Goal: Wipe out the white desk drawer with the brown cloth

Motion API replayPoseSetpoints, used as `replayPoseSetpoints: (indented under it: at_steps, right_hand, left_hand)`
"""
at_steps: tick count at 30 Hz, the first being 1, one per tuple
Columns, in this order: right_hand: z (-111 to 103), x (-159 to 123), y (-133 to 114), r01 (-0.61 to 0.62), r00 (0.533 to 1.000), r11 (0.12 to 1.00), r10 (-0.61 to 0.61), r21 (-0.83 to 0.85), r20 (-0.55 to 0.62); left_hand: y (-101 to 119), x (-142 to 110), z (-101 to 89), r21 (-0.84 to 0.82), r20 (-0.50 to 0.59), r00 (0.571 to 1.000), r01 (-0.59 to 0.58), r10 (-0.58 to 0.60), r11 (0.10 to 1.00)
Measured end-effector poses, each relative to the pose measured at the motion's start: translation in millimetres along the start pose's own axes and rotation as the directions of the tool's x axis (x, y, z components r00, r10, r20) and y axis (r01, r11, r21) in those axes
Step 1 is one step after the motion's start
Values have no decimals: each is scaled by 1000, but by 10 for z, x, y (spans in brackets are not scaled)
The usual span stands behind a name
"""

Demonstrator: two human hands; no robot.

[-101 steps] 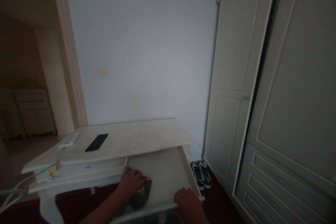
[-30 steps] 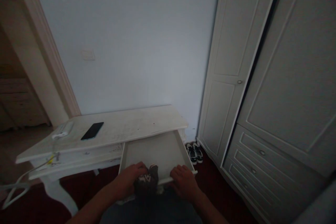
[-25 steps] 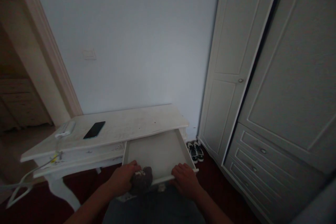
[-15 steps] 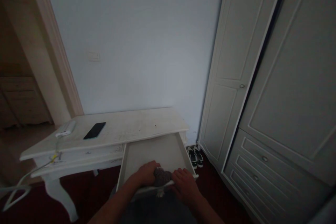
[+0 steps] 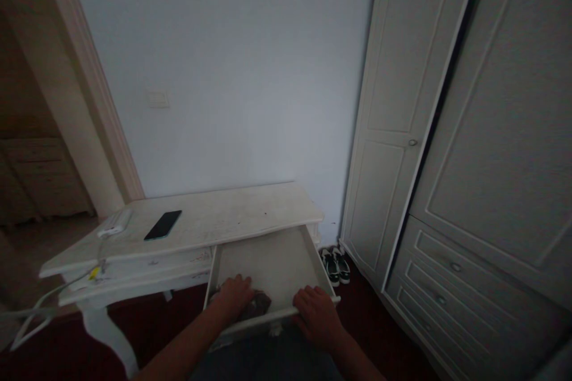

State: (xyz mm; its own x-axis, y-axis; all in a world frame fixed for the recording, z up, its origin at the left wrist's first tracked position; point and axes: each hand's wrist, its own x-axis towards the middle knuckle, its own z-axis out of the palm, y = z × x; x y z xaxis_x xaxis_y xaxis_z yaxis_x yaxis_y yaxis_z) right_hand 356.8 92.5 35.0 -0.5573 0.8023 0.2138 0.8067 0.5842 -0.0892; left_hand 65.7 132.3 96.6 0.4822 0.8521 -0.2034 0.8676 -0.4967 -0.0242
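A white drawer is pulled out of the white desk toward my body. Inside its front left corner lies a dark grey-brown bundle, which looks like rolled cloth; its exact kind is hard to make out in the dim light. My left hand is over the bundle's left side with fingers curled against it, hiding part of it. On the right, my right hand is hooked over the top of the drawer's front panel, closed on it.
A dark phone and a white device with a cable lie on the desk top. Black-and-white shoes stand on the red floor right of the desk. A tall white wardrobe rises at the right.
My left hand and the bundle have moved left inside the drawer, from the middle of the front panel toward the left corner. My right hand stays on the drawer front.
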Motion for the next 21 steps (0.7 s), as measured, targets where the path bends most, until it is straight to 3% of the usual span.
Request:
replayPoseSetpoints:
  at_steps: [3, 7, 11, 15, 18, 21]
  right_hand:
    - [78, 4, 18, 4, 1000, 1000, -4, 5, -17]
    - [172, -15, 58, 1, 999, 999, 1, 42, -47]
    - [82, -15, 92, 6, 996, 983, 10, 184, -89]
    - [-183, 249, -6, 10, 985, 912, 62, 410, -162]
    - [-274, 668, -198, 8, 1000, 890, -19, 456, 20]
    - [-174, 1126, -435, -17, 952, 922, -103, 386, 288]
  left_hand:
    - [87, 89, -105, -78, 1, 997, -83, 83, 994]
    - [292, 258, -170, -224, -88, 986, -160, 143, 961]
    - [307, 257, -5, -487, -87, 989, -146, 118, 861]
    - [141, -19, 236, -615, 14, 999, -25, 43, 788]
    - [74, -330, 327, -603, -30, 999, 3, -26, 798]
    - [-17, -612, 358, -464, -80, 989, 77, -128, 883]
